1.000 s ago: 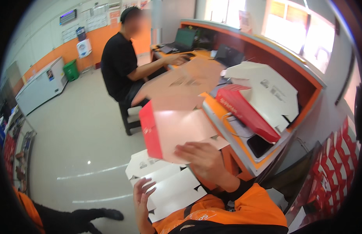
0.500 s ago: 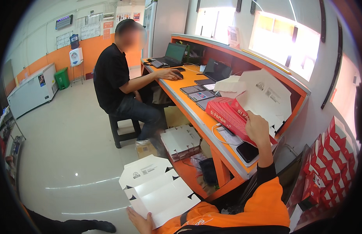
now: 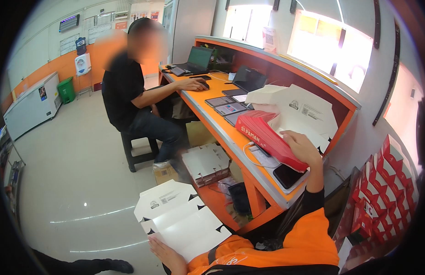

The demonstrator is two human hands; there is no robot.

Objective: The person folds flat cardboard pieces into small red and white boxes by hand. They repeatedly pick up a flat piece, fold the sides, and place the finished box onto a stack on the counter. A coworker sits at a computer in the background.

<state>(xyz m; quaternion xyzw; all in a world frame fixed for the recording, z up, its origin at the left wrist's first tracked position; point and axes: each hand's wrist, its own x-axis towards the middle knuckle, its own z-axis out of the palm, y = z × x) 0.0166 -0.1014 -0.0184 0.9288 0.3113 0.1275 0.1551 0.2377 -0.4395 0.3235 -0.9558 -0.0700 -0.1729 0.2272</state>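
At three o'clock, the person's right hand (image 3: 300, 147) touches the stacked red cartons (image 3: 273, 144) on the orange desk (image 3: 215, 88); whether the fingers clamp a carton, one cannot tell. At seven o'clock, the left hand (image 3: 169, 256) touches the left edge of an unfolded white carton (image 3: 189, 229); its grip cannot be told either. That carton, toward half past six, bears a dark emblem, a square code and fine print. Bold pale lettering marks the red side; a white flap (image 3: 308, 119) toward half past two shows a matching emblem and code.
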